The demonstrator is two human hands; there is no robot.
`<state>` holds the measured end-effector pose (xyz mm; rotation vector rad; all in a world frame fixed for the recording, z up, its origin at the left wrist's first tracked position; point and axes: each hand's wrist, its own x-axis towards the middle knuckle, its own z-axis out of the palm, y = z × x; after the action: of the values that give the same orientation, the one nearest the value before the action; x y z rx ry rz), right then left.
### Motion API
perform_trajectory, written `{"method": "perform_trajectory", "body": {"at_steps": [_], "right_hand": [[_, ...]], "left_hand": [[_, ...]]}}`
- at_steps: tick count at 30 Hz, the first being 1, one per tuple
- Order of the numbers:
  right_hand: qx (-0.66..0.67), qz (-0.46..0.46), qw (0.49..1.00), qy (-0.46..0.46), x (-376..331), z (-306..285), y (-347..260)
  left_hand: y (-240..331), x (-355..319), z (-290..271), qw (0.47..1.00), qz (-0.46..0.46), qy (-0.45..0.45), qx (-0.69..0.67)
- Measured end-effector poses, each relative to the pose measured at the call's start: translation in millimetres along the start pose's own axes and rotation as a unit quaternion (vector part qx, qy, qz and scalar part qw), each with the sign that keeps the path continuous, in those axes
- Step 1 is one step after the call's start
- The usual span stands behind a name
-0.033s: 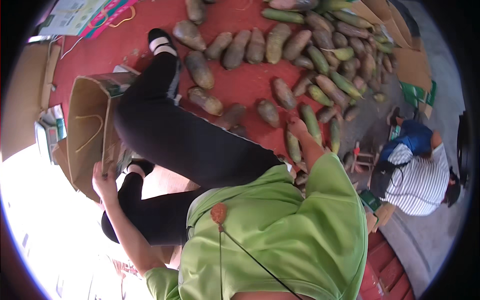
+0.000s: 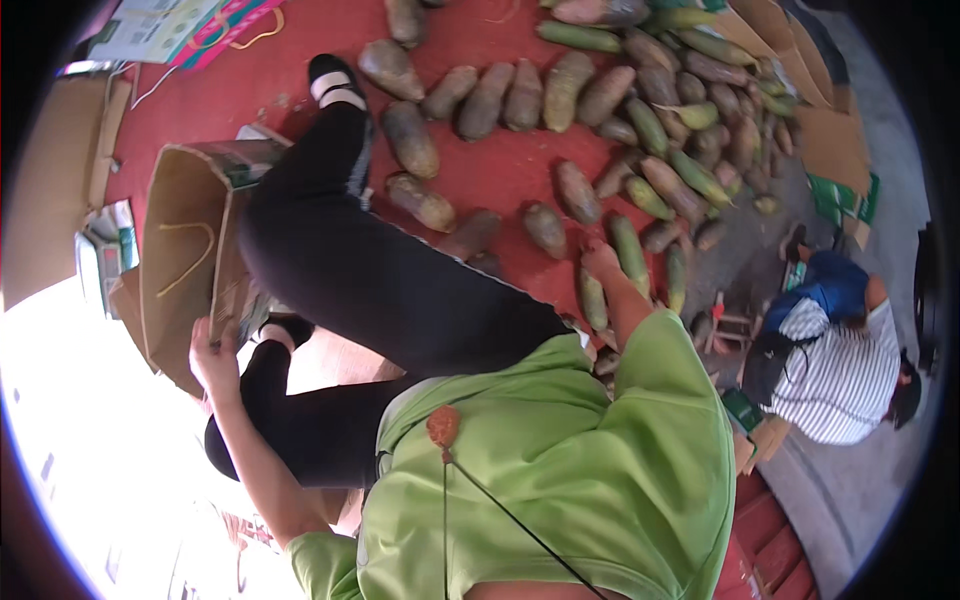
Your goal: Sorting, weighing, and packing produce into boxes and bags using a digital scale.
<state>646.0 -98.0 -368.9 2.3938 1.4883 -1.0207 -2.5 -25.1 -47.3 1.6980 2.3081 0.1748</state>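
Best to close the right hand (image 2: 600, 262) around the thick middle of a single vegetable, thumb opposite fingers, rather than pinch a tapered end and risk a roll. Taking the head view as the dial, look near three o'clock for the long green vegetable (image 2: 593, 302), lying lengthwise just beside the right wrist, with another green one (image 2: 628, 250) on the far side of the hand. Probably wiser to lift straight up than to drag sideways, sparing both skins a scrape. Mind too the brown oval vegetable (image 2: 545, 230) between one and two o'clock, near the fingertips and likely easy to nudge. At nine o'clock, find the paper bag (image 2: 180, 310), close by the bent leg in black trousers (image 2: 370, 275); steady its near edge lightly with the left hand (image 2: 213, 370), without creasing or tearing the paper. As for pose, reaching low over the red floor (image 2: 500, 165) on the right, forearm pointing toward eleven o'clock; cannot tell from above whether fingers are apart, together or clamped on anything. On the left, stretching out from seven o'clock, forearm also aimed at eleven, with hand at the bag's edge between eight and nine and fingers seemingly bent there; cannot tell whether clamped on the paper or merely resting.
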Motion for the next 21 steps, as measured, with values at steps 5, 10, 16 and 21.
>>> {"method": "perform_trajectory", "body": {"at_steps": [5, 10, 16, 21], "right_hand": [[-0.088, -0.035, 0.995, -0.028, 4.7, 7.6, 11.1], [-0.159, -0.025, 0.983, -0.088, -6.6, -15.4, -27.2], [-0.049, -0.065, 0.994, -0.077, -21.1, -22.3, -7.7], [-0.164, -0.203, 0.964, -0.045, -30.1, -34.9, 25.3]], "left_hand": [[21.9, 4.8, -4.1, 1.0, -0.026, -0.006, -0.014], [19.6, -3.8, -15.4, 0.999, -0.042, 0.005, -0.01], [16.2, -5.6, -18.3, 0.999, -0.039, 0.002, 0.003], [11.9, -6.7, -17.8, 0.998, -0.056, -0.016, -0.01]]}}
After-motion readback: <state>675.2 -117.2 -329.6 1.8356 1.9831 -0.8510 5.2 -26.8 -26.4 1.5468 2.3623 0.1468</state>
